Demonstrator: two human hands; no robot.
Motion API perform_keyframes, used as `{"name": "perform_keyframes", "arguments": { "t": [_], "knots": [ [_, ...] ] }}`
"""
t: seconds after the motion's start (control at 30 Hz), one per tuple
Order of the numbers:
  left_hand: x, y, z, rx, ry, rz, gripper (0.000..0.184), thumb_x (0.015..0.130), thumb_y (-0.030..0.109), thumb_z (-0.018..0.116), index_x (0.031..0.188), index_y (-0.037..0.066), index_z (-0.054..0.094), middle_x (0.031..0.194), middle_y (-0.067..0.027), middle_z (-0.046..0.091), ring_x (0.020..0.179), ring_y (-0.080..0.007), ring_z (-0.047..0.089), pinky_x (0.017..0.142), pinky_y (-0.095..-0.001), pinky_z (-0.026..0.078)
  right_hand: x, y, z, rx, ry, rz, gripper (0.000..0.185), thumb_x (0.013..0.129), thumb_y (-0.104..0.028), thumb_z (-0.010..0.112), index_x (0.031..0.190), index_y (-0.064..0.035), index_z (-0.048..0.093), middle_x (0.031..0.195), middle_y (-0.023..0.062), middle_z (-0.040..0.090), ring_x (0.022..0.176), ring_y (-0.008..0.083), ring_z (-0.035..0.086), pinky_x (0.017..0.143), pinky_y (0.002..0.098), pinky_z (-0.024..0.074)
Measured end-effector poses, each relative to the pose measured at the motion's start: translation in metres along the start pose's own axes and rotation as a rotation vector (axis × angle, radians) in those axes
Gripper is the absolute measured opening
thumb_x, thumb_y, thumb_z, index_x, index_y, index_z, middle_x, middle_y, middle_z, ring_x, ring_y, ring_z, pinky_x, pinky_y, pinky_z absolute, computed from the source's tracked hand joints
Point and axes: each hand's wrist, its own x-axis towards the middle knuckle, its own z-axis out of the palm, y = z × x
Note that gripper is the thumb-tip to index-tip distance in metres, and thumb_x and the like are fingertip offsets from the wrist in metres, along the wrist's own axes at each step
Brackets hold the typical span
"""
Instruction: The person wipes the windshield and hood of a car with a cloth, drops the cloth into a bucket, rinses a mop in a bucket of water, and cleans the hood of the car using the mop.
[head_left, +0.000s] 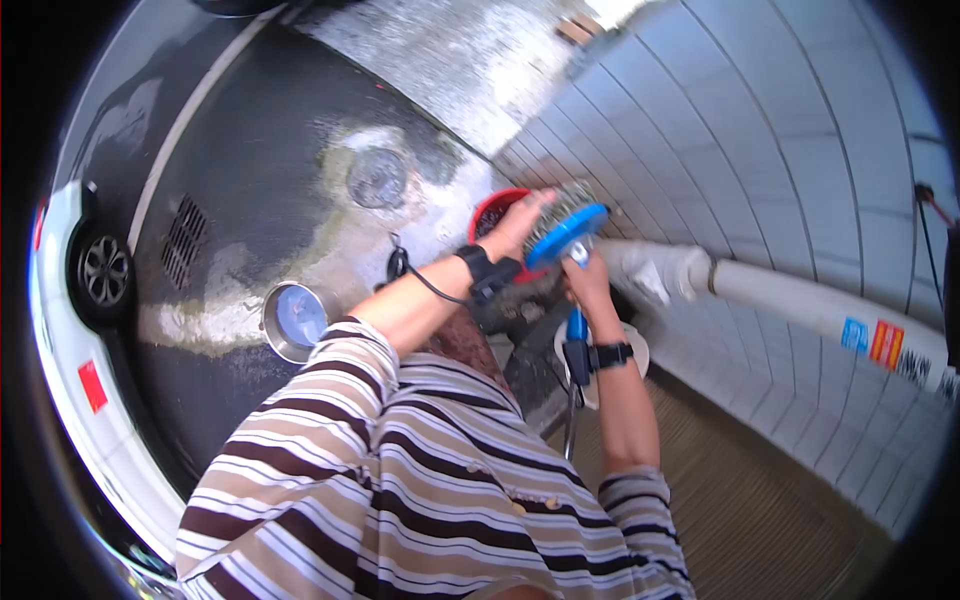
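A mop (pixel 568 236) with a round blue head and grey-green strands is held up over the rim of a red bucket (pixel 478 222). My left hand (pixel 517 228) grips the strands at the left side of the head; its fingertips are partly lost among them. Just below the head, my right hand (pixel 588 282) is wrapped round the handle. The handle (pixel 577 326) is blue near the hand and bare metal lower down, running back past my right forearm. Dark contents show in the bucket, but I cannot make out what they are.
Left of my arm stands a metal pot (pixel 268 322) with bluish liquid. Under my right wrist is a white round container (pixel 636 352). A white pipe (pixel 790 297) runs along the tiled wall (pixel 770 130). A floor grate (pixel 184 240) and a white car (pixel 110 420) are farther left.
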Motion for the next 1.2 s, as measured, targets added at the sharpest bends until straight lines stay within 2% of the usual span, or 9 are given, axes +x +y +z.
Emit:
{"name": "perform_keyframes", "arguments": {
  "t": [0.2,0.27,0.4,0.43,0.5,0.67,0.97,1.1,1.2],
  "knots": [
    [0.021,-0.014,-0.007,0.330,-0.031,0.172,0.030,0.089,0.024,0.052,0.109,0.006,0.062,0.098,-0.0070,0.067,0.088,-0.0140,0.061,0.078,-0.0321,0.050,-0.013,-0.015,-0.007,0.052,-0.036,0.112,0.030,0.081,-0.022,0.064,0.105,-0.0088,0.052,0.063,-0.0001,0.049,0.043,0.0087,0.044,0.034,0.0254,0.0334],
    [0.017,-0.013,-0.002,0.673,0.065,0.350,0.044,0.087,0.038,0.052,0.100,-0.002,0.065,0.091,-0.0157,0.067,0.085,-0.0236,0.066,0.074,-0.0355,0.052,-0.021,-0.022,-0.006,0.135,-0.025,0.101,0.025,0.078,-0.019,0.066,0.092,-0.0105,0.047,0.059,0.0001,0.047,0.040,0.0103,0.042,0.034,0.0254,0.0324],
    [0.021,-0.008,0.010,0.808,0.179,0.228,0.047,0.088,0.041,0.045,0.099,0.000,0.066,0.095,-0.0249,0.064,0.092,-0.0352,0.063,0.081,-0.0416,0.049,0.001,0.006,-0.015,0.041,0.045,0.077,0.045,0.078,-0.019,0.065,0.117,-0.0100,0.045,0.074,0.0077,0.054,0.044,0.0137,0.046,0.030,0.0270,0.0291],
    [0.047,-0.026,0.003,0.752,0.222,0.196,0.049,0.087,0.041,0.047,0.098,-0.003,0.065,0.096,-0.0276,0.064,0.093,-0.0385,0.062,0.081,-0.0433,0.048,0.003,0.002,-0.021,0.027,-0.020,0.120,0.055,0.073,-0.017,0.069,0.120,-0.0061,0.042,0.084,0.0122,0.058,0.056,0.0198,0.056,0.039,0.0304,0.0428],
    [0.055,-0.024,0.003,0.740,0.183,0.173,0.051,0.086,0.042,0.049,0.095,-0.006,0.065,0.097,-0.0280,0.063,0.093,-0.0395,0.062,0.082,-0.0441,0.048,0.005,0.007,-0.019,-0.034,0.091,0.034,0.028,0.079,-0.015,0.054,0.105,-0.0098,0.049,0.066,0.0033,0.051,0.046,0.0152,0.049,0.033,0.0285,0.0368],
    [0.019,0.015,0.012,0.743,0.391,0.171,0.055,0.085,0.041,0.051,0.102,-0.011,0.058,0.098,-0.0289,0.063,0.095,-0.0421,0.061,0.084,-0.0449,0.047,0.024,-0.002,-0.010,-0.143,0.004,-0.010,0.041,0.076,-0.019,0.061,0.112,-0.0075,0.046,0.079,0.0097,0.056,0.060,0.0224,0.056,0.047,0.0354,0.0456],
    [-0.050,0.109,-0.073,0.478,0.208,0.397,0.058,0.086,0.058,0.051,0.083,0.002,0.065,0.072,-0.0063,0.063,0.065,-0.0239,0.058,0.060,-0.0347,0.046,-0.002,-0.114,0.093,-0.473,-0.137,-0.241,0.053,0.077,-0.031,0.063,0.120,-0.0054,0.045,0.092,0.0167,0.058,0.074,0.0268,0.058,0.063,0.0383,0.0446],
    [-0.085,0.155,-0.122,-0.016,0.066,0.352,0.066,0.086,0.067,0.042,0.106,0.008,0.060,0.103,-0.0079,0.065,0.087,-0.0247,0.061,0.078,-0.0410,0.047,-0.025,-0.170,0.147,-0.593,-0.190,-0.363,0.059,0.078,-0.037,0.063,0.124,-0.0045,0.045,0.097,0.0198,0.059,0.081,0.0288,0.059,0.070,0.0396,0.0442],
    [-0.124,0.192,-0.176,0.037,0.042,0.198,0.096,0.076,0.083,0.030,0.145,0.018,0.014,0.151,-0.0093,0.013,0.137,-0.0335,0.016,0.101,-0.0615,0.024,-0.044,-0.208,0.193,-0.681,-0.230,-0.455,0.064,0.078,-0.041,0.064,0.126,-0.0038,0.045,0.101,0.0222,0.059,0.086,0.0303,0.059,0.076,0.0405,0.0439]
  ]
}}
